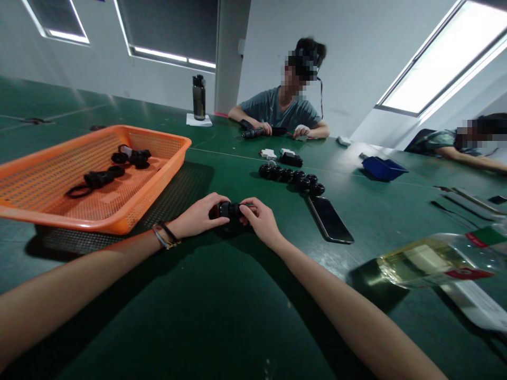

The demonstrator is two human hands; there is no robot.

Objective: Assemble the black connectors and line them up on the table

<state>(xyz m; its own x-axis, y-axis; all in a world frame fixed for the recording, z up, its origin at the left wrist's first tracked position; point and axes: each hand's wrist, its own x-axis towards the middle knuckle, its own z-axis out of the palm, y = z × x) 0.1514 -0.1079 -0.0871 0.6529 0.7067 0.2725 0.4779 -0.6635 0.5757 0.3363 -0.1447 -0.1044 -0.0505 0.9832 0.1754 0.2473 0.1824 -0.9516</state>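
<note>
Between my two hands, just above the green table [222, 327], is a black cylindrical part [228, 209] with a ribbed section. Thumb and fingers of my left hand [202, 215] grip its left end. On its right end my right hand [259, 219] has its fingers pinched. The far side of the part is hidden by my fingers. Similar black parts and rings [98, 179] lie in the orange basket [158, 182] to the left. Beyond my right hand, several round black pieces [295, 177] stand in a row.
A phone [330, 219] lies right of my hands, near a bottle of yellow liquid [431, 258]. Farther off are a blue tray [384, 168], white and black small parts [291, 158] and a dark drinking bottle [199, 97]. A person opposite handles a power drill [252, 132]; another sits far right.
</note>
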